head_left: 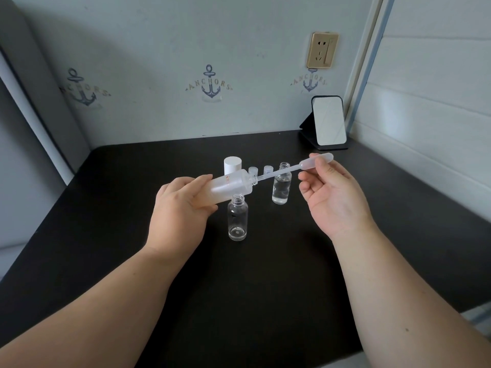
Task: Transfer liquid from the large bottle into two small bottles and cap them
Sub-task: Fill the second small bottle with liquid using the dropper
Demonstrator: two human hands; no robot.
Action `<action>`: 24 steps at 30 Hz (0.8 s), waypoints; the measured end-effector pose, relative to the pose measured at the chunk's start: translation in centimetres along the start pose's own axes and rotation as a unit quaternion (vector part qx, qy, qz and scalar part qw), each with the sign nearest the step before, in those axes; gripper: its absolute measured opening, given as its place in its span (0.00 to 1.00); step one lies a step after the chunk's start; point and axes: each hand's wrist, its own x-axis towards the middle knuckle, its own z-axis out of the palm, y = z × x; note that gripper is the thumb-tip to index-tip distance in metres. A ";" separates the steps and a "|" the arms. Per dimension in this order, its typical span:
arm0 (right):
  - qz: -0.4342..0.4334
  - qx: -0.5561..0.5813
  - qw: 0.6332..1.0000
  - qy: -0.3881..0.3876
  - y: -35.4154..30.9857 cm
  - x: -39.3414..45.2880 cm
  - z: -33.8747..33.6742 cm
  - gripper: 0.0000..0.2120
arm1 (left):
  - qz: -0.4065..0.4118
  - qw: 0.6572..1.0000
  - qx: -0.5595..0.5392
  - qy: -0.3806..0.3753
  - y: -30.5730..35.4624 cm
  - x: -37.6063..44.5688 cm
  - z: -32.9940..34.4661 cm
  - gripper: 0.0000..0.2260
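In left hand (180,205): large bottle (228,188).

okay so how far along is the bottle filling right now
Done: the far small bottle holds clear liquid. In hand: the left hand tilts the large bottle while the right hand pinches a dropper, its tip in the neck. Left: the near small bottle looks empty, and both small caps sit unused behind.

pipette (289,170) tip: hidden inside large bottle (228,188) | liquid level: unclear
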 end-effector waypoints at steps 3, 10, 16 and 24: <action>-0.003 0.015 1.000 0.004 0.0 0.2 -0.4 0.06 | -0.008 1.000 -0.002 0.000 0.0 0.1 0.0 0.25; -0.011 0.062 0.997 0.040 0.0 0.5 -0.7 0.05 | -0.020 1.000 -0.004 -0.005 0.0 0.1 -0.1 0.25; -0.017 0.101 0.989 0.105 -0.4 0.5 -0.7 0.13 | -0.057 0.998 -0.033 -0.004 -0.3 0.3 -0.3 0.25; -0.023 0.157 0.977 0.141 -0.5 0.5 -0.9 0.08 | -0.076 0.996 -0.052 0.015 -0.2 0.5 -0.5 0.16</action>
